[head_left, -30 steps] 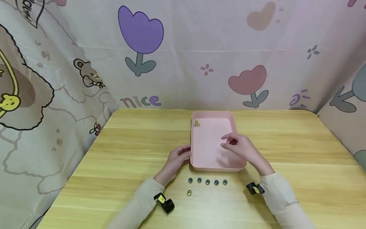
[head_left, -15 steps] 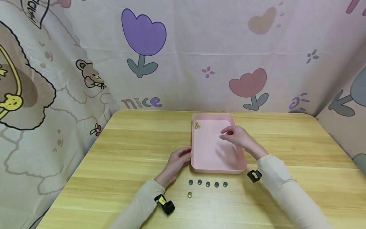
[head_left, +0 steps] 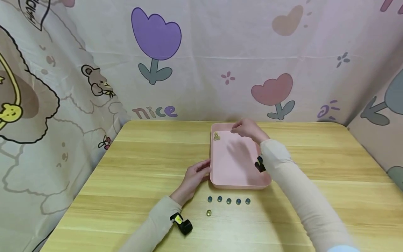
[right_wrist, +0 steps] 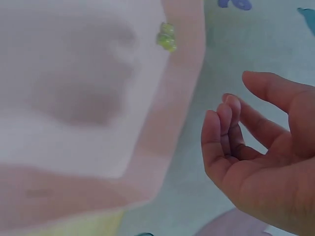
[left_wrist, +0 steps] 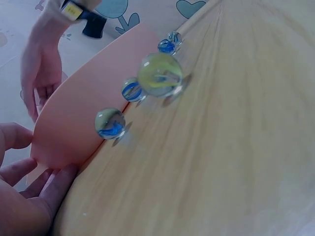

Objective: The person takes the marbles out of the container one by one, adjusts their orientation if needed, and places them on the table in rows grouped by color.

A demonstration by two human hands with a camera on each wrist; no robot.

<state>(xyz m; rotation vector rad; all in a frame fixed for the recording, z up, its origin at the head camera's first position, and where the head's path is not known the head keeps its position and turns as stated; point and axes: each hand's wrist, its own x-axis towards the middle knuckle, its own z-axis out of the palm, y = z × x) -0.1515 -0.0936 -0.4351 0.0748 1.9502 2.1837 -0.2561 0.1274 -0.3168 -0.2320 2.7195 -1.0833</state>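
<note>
A pink tray (head_left: 240, 187) lies on the wooden table. My left hand (head_left: 192, 178) rests against the outside of its left wall, fingertips touching the wall near the front corner in the left wrist view. Over the tray's far end is my right hand (head_left: 248, 130); the right wrist view shows its fingers (right_wrist: 212, 132) loosely bent, thumb apart, with nothing between them. A small cluster of yellow-green marbles (head_left: 216, 136) sits in the tray's far left corner. In front of the tray, several blue-swirled glass marbles (head_left: 228, 201) form a row, with one yellow marble (head_left: 209, 212) nearer me.
The wooden table (head_left: 157, 150) ends at a printed cloth backdrop (head_left: 201, 70) behind the tray, and more cloth (head_left: 63, 122) hangs at the left. A small black camera (head_left: 185, 226) is strapped to the left wrist, another (head_left: 260, 164) to the right.
My right hand has moved from the tray's right side away from me, to above its far end. My left hand, the tray and the marbles have stayed in place.
</note>
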